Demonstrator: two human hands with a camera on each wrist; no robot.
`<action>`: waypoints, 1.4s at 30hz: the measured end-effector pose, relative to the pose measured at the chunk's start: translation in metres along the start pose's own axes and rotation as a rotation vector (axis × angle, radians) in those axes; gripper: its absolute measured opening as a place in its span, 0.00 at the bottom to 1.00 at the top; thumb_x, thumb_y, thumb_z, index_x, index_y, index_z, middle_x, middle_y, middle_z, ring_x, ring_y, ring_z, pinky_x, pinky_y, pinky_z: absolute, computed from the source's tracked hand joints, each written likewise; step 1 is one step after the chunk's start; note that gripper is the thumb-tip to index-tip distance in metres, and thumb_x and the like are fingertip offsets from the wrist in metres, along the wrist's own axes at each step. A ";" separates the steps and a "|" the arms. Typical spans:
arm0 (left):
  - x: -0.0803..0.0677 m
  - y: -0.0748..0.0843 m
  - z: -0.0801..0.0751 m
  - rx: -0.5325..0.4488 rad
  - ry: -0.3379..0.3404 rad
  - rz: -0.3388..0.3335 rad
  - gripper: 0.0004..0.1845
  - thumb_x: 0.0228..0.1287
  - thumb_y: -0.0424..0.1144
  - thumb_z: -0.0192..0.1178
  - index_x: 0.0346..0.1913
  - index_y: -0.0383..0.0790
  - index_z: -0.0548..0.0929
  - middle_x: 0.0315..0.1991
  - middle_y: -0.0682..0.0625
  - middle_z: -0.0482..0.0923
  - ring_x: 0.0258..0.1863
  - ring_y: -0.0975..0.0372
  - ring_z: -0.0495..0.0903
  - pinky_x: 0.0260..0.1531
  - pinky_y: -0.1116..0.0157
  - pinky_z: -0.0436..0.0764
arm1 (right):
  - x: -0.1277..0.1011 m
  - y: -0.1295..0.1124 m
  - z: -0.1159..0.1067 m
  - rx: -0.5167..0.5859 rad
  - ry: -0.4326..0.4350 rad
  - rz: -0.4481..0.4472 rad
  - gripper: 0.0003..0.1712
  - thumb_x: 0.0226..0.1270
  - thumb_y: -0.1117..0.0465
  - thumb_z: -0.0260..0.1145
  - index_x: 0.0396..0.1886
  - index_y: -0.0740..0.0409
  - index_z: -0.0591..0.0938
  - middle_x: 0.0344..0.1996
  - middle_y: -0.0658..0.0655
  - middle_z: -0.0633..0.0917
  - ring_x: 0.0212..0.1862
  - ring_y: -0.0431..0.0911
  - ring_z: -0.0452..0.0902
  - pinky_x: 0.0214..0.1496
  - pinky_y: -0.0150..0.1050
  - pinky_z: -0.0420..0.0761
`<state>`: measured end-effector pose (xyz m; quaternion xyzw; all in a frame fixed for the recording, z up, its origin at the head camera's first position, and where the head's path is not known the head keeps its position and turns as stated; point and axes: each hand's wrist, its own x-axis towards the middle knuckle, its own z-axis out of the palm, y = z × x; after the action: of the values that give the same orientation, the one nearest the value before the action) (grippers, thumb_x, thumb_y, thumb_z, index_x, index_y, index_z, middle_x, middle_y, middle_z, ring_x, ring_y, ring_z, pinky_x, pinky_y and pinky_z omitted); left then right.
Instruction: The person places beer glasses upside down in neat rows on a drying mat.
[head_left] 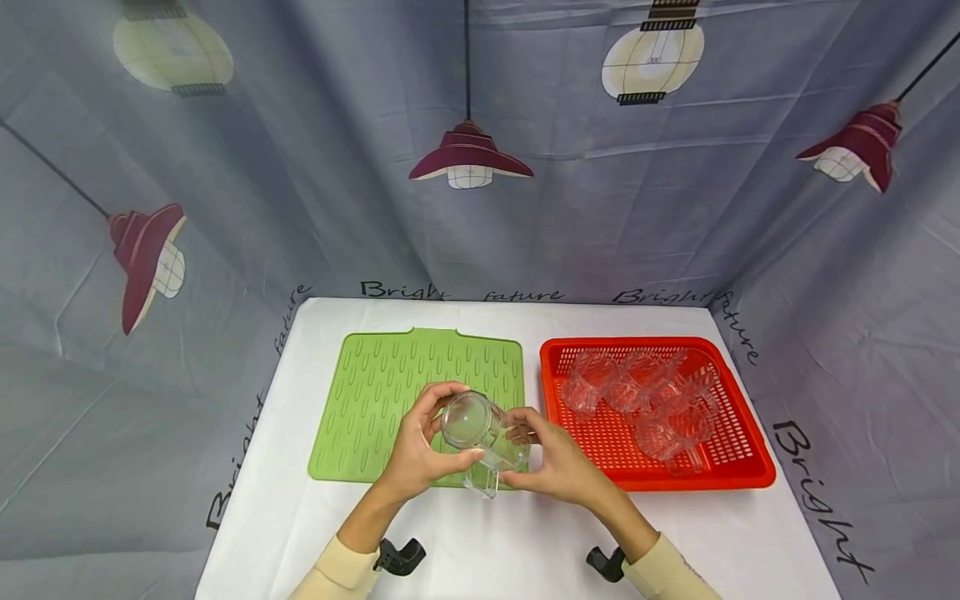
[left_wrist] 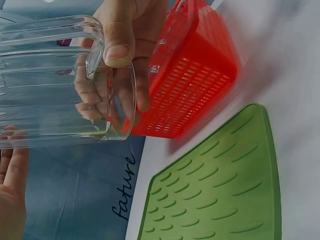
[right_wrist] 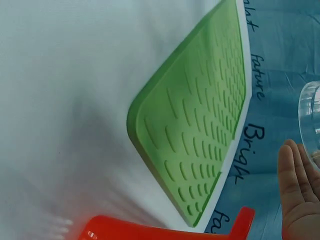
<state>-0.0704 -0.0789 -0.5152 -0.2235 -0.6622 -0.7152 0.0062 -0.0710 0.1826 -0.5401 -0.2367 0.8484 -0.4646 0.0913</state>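
On a white table (head_left: 525,550) sit a red perforated plastic basket (head_left: 720,482) and a flat green ridged mat (head_left: 390,400); over the mat's near-right corner, the half-curled left hand (head_left: 418,450) and right hand (head_left: 561,465) both grasp a clear glass handled mug (head_left: 491,432), tilted between them, base end leftward.

This looks like a small curtained booth set up around one table (head_left: 510,546); what kind of building holds it cannot be told. Grey-blue fabric (head_left: 480,242) hangs behind the far edge and along the left and right edges, printed with maroon pendant lamps (head_left: 471,152) and "Bright fature" lettering (head_left: 401,291). A kitchen note comes from a glass mug (head_left: 487,429), a green ridged mat (head_left: 390,392) towards the far left corner, and a red basket (head_left: 697,482) of glassware (head_left: 641,379) by the right edge.
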 end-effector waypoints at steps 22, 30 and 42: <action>0.016 -0.016 -0.034 0.127 0.067 0.003 0.42 0.48 0.25 0.83 0.70 0.38 0.78 0.65 0.39 0.74 0.63 0.63 0.76 0.60 0.72 0.87 | -0.004 0.005 0.005 0.006 0.038 0.100 0.47 0.65 0.50 0.82 0.78 0.45 0.68 0.71 0.54 0.80 0.66 0.54 0.84 0.69 0.53 0.88; 0.038 -0.029 -0.099 0.335 0.131 -0.066 0.42 0.47 0.29 0.86 0.68 0.42 0.81 0.65 0.42 0.77 0.62 0.65 0.76 0.61 0.74 0.80 | -0.015 0.007 0.002 0.011 0.074 0.148 0.43 0.68 0.45 0.79 0.78 0.42 0.70 0.69 0.50 0.82 0.66 0.48 0.82 0.71 0.52 0.86; 0.080 -0.060 -0.183 0.485 0.168 -0.231 0.41 0.56 0.33 0.83 0.73 0.38 0.76 0.68 0.37 0.71 0.69 0.46 0.72 0.73 0.43 0.77 | -0.024 0.009 0.006 0.029 0.087 0.124 0.38 0.71 0.48 0.77 0.76 0.42 0.71 0.66 0.49 0.84 0.67 0.47 0.82 0.71 0.50 0.87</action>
<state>-0.2177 -0.2224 -0.5502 -0.0784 -0.8324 -0.5477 0.0327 -0.0502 0.1935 -0.5523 -0.1618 0.8578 -0.4802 0.0864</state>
